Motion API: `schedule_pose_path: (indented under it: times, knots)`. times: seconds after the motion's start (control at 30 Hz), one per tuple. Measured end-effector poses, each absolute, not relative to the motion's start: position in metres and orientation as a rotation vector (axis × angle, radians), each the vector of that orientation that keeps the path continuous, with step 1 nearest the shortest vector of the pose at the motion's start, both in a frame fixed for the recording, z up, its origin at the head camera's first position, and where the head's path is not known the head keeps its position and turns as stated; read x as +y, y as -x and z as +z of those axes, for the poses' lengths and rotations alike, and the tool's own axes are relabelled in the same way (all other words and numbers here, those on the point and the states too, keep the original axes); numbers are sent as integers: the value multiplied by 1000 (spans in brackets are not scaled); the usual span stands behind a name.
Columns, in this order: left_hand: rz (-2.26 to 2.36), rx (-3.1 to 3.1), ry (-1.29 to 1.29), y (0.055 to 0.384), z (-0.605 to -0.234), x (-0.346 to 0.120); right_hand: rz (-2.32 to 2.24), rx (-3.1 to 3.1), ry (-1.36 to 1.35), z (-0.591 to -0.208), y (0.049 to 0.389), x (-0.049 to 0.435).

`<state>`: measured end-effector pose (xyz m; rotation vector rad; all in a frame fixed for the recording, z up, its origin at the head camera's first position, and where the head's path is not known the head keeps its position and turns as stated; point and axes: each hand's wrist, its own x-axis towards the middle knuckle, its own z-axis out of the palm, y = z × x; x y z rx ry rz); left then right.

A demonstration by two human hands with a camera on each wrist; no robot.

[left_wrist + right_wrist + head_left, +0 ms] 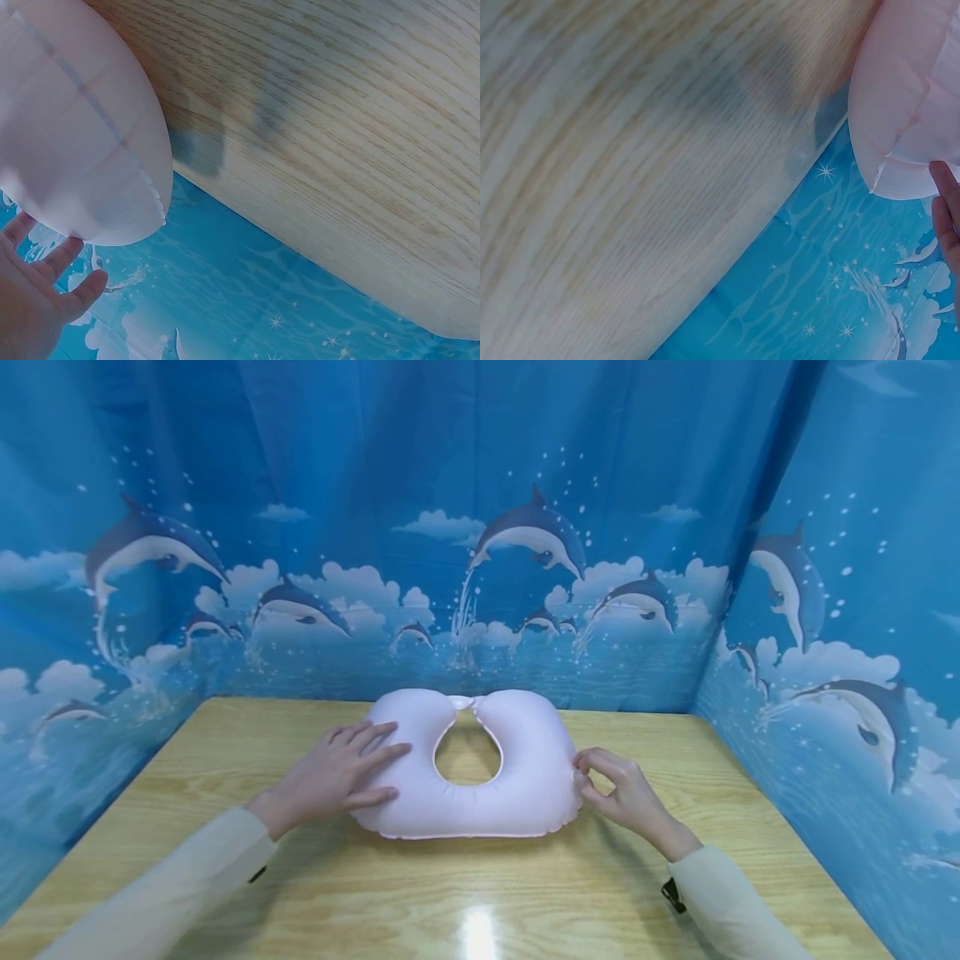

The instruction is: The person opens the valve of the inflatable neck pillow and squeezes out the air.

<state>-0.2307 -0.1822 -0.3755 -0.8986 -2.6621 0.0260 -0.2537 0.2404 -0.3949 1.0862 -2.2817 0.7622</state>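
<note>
A pale pink, puffed-up inflatable neck pillow (465, 812) lies on the wooden table, its narrow opening toward the back. Spread over its left lobe, my left hand (337, 772) rests with fingers apart; in the left wrist view those fingers (67, 251) lie along the pillow's rounded edge. At the opposite side, my right hand (624, 789) pinches a small whitish bit at the pillow's right edge between thumb and fingertips. The right wrist view catches only a few fingertips (939, 176) against the pink side (900, 112), and what they pinch is hidden there.
The wood-grain table (450, 893) runs back to a blue dolphin-print curtain (360, 527), which also hangs along the left and right sides. A white clasp piece (462, 702) joins the pillow's two ends at the back. A dark strap (673, 895) shows below the right sleeve.
</note>
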Motion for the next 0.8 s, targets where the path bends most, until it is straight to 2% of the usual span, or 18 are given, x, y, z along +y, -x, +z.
schedule_pose_path:
  times: [0.8]
  knots:
    - [6, -2671, 896, 231, -376, -183, 825, -2312, -1055, -397, 254, 241]
